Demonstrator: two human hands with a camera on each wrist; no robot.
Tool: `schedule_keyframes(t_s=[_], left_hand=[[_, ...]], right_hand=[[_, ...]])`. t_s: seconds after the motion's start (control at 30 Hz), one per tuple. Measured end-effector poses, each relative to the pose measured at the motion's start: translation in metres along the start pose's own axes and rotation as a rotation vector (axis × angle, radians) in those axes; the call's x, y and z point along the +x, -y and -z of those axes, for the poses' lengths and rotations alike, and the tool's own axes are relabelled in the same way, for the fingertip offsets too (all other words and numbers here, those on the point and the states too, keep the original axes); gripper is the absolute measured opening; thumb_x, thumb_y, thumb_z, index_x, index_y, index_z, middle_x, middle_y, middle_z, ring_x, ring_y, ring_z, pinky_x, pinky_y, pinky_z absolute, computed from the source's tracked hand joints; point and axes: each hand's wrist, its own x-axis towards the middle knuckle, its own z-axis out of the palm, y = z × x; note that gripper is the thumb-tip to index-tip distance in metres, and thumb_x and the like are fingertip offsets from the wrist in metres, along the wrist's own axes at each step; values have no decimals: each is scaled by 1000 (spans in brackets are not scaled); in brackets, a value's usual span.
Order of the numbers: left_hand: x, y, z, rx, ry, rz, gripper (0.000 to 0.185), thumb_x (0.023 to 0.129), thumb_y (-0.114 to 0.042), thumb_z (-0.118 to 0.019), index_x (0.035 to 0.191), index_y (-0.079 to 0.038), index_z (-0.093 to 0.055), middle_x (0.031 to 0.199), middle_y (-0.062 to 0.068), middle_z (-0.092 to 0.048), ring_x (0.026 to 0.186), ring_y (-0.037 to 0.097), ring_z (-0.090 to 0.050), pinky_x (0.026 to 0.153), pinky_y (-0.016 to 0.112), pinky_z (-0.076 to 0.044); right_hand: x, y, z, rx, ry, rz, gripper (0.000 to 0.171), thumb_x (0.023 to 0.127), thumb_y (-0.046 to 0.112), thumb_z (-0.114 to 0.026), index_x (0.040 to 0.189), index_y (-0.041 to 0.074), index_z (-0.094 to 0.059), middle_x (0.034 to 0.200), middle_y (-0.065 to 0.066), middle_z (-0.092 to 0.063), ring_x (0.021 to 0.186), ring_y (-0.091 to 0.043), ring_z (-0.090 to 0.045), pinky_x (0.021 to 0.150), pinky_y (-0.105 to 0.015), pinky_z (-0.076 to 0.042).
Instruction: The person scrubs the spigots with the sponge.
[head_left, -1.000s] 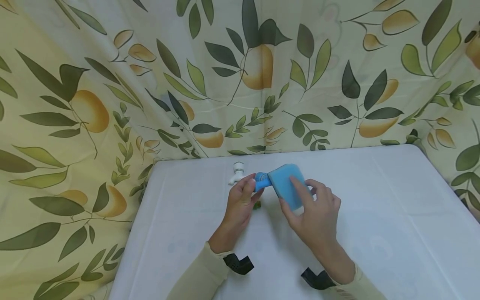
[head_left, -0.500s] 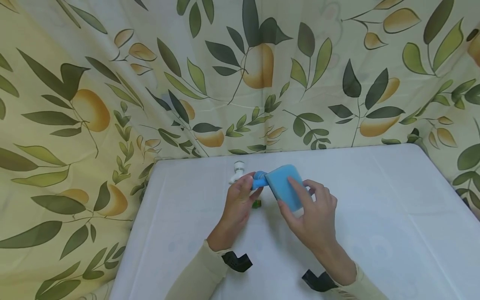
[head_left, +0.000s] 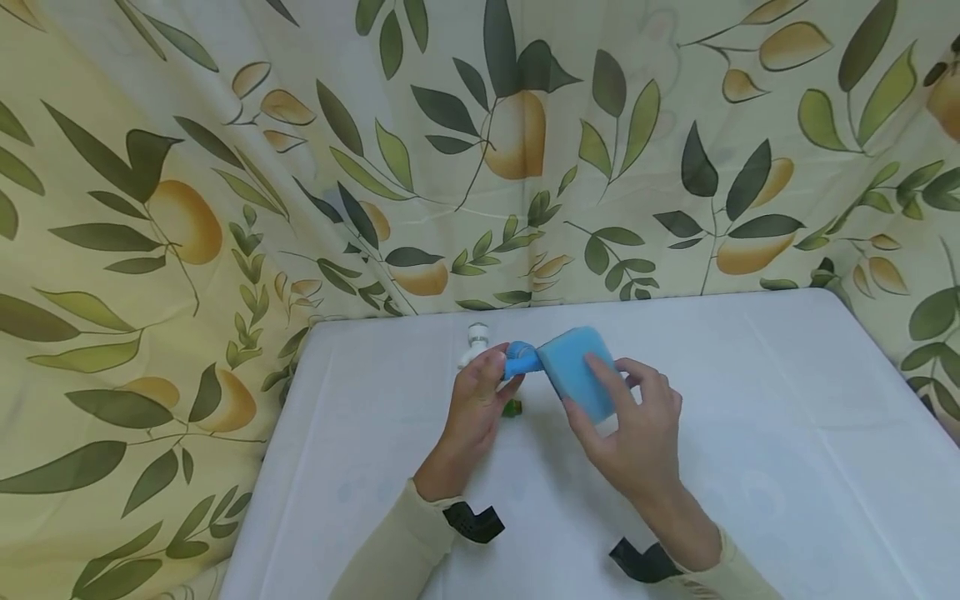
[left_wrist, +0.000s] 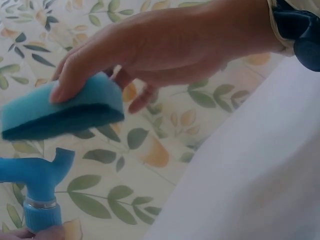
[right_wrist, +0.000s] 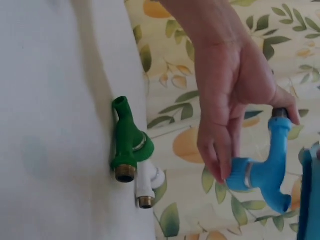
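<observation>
**Blue tap held level above the table, sponge at its spout**

We grip the blue tap in our left hand, fingers curled round its handle end, long axis lying roughly level, pointing right toward the blue sponge. Our right hand pinches that sponge against the tap's spout. A green tap and white tap lie on the table.

Sponge – light blue. Held tap – blue. Taps on the table – one green, one white. Table covering: white. Backdrop curtain: cream, dark-green leaves, orange-yellow fruit. Sleeves: cream.
</observation>
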Motion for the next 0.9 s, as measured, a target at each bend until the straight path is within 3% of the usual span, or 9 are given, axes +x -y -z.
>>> schedule_keyframes(t_s=[0.13, 0.3, 0.5, 0.73, 0.9], left_hand=[[-1, 0, 0, 45, 8, -16, 48, 102, -19, -59, 142, 5, -51, 141, 18, -56, 119, 21, -62, 112, 50, -45], [-3, -1, 2, 50, 25, -41, 55, 97, -12, -61, 148, 4, -46, 147, 22, -52, 120, 20, -62, 109, 41, -49], [-2, -7, 4, -59, 53, -74, 60, 94, -5, -61, 151, 0, -43, 151, 19, -46, 138, 31, -53, 105, 35, -52], [2, -11, 2, -237, 14, -47, 40, 101, -5, -52, 138, 10, -47, 152, 17, -47, 139, 36, -53, 106, 36, -50], [2, -9, 2, -289, -49, -3, 31, 103, -14, -59, 119, 12, -53, 143, 21, -50, 131, 37, -60, 105, 36, -50]], right_hand=[[0, 0, -4, -8, 58, 57, 64, 94, 66, -54, 134, 17, -65, 122, -23, -62, 104, -42, -58, 82, -61, -44], [3, -1, -6, -19, 17, -13, 59, 83, 44, -75, 134, 13, -66, 121, -24, -61, 98, -41, -58, 78, -60, -44], [1, 6, -5, 6, 49, -54, 64, 76, 33, -82, 135, 12, -65, 123, -24, -60, 100, -40, -57, 77, -59, -45], [-2, 11, -8, 9, 60, -43, 64, 76, 33, -83, 134, 12, -66, 123, -23, -59, 104, -41, -56, 78, -58, -46], [-1, 10, -8, 9, 49, -37, 65, 75, 33, -83, 134, 13, -65, 124, -22, -60, 103, -40, -56, 78, -58, -45]])
